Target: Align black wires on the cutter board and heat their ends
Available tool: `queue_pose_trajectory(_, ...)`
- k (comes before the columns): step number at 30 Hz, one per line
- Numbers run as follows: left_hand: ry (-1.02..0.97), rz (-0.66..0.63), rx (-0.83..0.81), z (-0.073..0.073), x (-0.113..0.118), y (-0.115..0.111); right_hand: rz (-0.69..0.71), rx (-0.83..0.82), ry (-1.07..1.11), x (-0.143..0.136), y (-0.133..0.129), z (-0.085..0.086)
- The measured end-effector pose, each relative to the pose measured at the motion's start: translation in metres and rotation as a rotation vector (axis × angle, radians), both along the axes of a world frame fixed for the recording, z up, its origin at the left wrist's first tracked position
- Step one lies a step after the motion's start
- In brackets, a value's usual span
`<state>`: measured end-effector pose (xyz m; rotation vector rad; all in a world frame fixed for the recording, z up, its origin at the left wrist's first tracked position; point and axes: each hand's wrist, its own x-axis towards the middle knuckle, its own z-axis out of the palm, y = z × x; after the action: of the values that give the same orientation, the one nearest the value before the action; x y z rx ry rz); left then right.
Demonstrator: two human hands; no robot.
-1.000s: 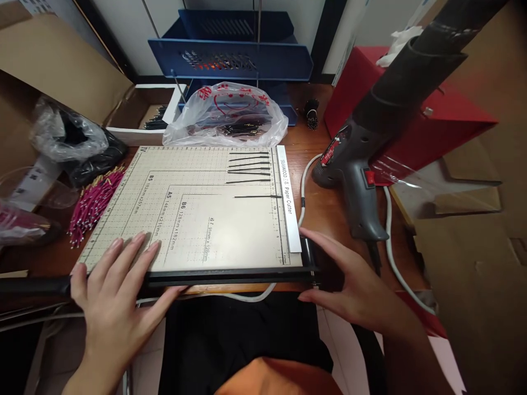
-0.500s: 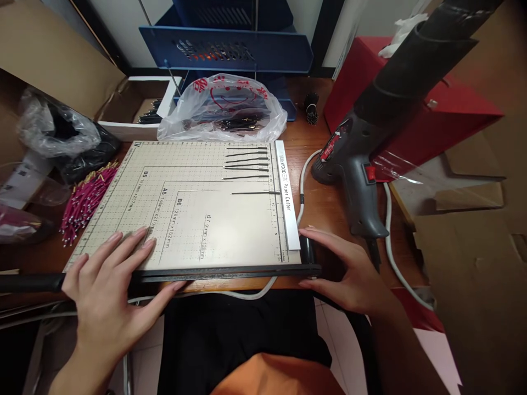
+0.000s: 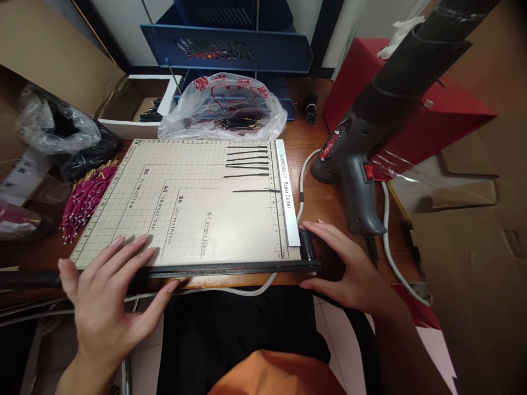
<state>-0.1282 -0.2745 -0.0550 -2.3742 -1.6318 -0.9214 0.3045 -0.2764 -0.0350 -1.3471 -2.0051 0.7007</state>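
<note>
A paper cutter (image 3: 239, 219) with a cream, grid-marked board lies on the desk, its black blade arm (image 3: 230, 269) down along the near edge. Several thin black sticks or pins (image 3: 247, 163) lie spaced in a row at the far right of the board, by its white ruler strip (image 3: 287, 192). Across the near left edge rests my left hand (image 3: 111, 291), fingers spread over the board and blade arm, thumb below the arm. My right hand (image 3: 346, 269) is beside the black pivot end (image 3: 307, 246), thumb and fingers apart around that corner; I cannot tell how firmly it touches.
Left of the cutter is a pile of magenta pins (image 3: 88, 197). Behind it stand a clear plastic bag (image 3: 230, 104), a white box (image 3: 123, 129) and a blue rack (image 3: 230, 49). At right are a heat gun (image 3: 362, 164), its cable (image 3: 391, 241) and a red box (image 3: 457, 104).
My left hand has slid slightly down, its fingers reaching less far over the board. The cutter's near edge sits slightly higher in view. My right hand stays at the pivot corner.
</note>
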Motion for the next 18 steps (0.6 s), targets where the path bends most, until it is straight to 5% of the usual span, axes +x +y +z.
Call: queue_pose_trajectory(18,-0.027,0.020,0.069,-0.006,0.001,0.003,0.039,0.016,0.029,0.003,0.006,-0.006)
